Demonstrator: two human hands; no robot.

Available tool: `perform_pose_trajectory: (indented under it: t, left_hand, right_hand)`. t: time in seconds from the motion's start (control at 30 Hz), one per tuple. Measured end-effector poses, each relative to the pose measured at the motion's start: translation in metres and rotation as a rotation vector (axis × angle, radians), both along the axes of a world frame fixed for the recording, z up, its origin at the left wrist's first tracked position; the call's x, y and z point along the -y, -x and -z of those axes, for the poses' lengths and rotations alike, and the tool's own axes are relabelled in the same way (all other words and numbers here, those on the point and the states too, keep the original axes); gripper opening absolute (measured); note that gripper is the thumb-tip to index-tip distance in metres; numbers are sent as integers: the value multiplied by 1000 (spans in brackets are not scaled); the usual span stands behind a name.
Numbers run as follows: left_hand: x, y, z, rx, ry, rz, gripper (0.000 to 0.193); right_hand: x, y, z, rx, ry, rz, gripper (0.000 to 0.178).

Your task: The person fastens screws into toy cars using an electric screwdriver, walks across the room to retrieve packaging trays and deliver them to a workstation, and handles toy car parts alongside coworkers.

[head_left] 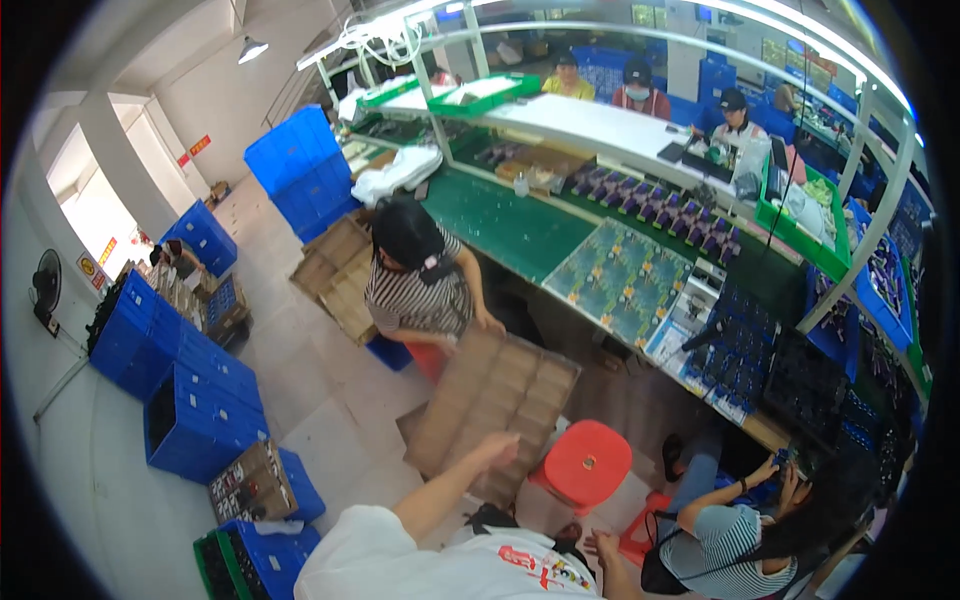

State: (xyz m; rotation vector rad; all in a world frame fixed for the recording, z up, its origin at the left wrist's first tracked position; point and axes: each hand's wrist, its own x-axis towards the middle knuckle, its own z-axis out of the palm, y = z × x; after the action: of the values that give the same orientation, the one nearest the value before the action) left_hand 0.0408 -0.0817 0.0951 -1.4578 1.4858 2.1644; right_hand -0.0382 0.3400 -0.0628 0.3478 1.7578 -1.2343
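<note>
My left hand (496, 450) reaches forward over a brown cardboard divider tray (520, 385) with shallow compartments. Its fingers are smeared, so I cannot make out whether they touch the tray or are closed. Across from me a person in a striped top (420, 275) has both hands at the tray's far edge. The tray is tilted above the floor, with another brown piece partly hidden under its left side. Low in the view, my right hand (602, 546) is beside a red stool (588, 463), fingers apart and holding nothing.
Blue crates (205, 420) line the left wall, with a box of parts (250, 485) near them. A green-topped workbench (520, 230) runs along the right, carrying rows of purple parts (650, 205). A seated person (740, 540) works at lower right. Cardboard trays (345, 275) stand behind the striped person.
</note>
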Motion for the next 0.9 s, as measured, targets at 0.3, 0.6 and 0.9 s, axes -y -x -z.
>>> perform_pose_trajectory:
  t: [0.3, 0.6, 0.9]
  left_hand:
    - [-97, 5, 22, -43, 321, 102, 33]
    - [-117, -186, 106, 663, 26, -173, 33]
    - [-38, -93, 73, 208, 13, -76, 41]
  right_hand:
    - [-72, 24, -28, 127, -68, 24, 37]
    - [-95, -20, -49, 75, -252, -45, 27]
    - [-7, 14, -56, 45, -139, -37, 35]
